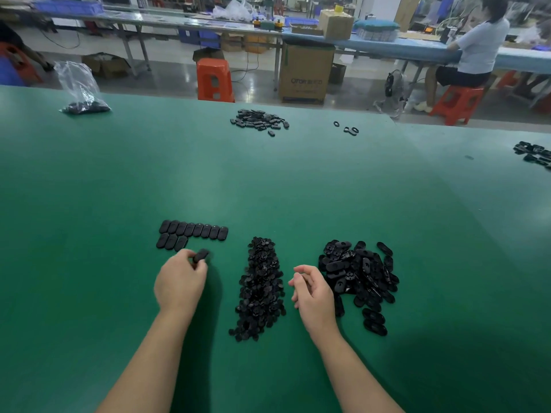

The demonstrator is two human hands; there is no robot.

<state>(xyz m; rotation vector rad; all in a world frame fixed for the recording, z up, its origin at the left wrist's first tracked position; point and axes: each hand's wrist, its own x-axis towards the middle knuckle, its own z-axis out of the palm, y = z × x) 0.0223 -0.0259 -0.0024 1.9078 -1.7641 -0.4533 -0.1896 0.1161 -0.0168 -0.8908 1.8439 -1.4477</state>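
My left hand (180, 281) pinches a black oval plastic piece (201, 255) just below two neat rows of the same oval pieces (192, 235) laid on the green table (268, 180). My right hand (311, 290) hovers between two heaps with its fingers loosely curled and nothing visible in them. To its left lies a long heap of small black round parts (261, 289). A pile of larger black oval shells (359, 278) sits to its right.
Further back on the table lie another pile of black parts (258, 121), a few loose rings (347, 128), a clear bag of parts (80, 93) at far left and more parts (535, 153) at the right edge. Beyond are orange stools, boxes and a seated person.
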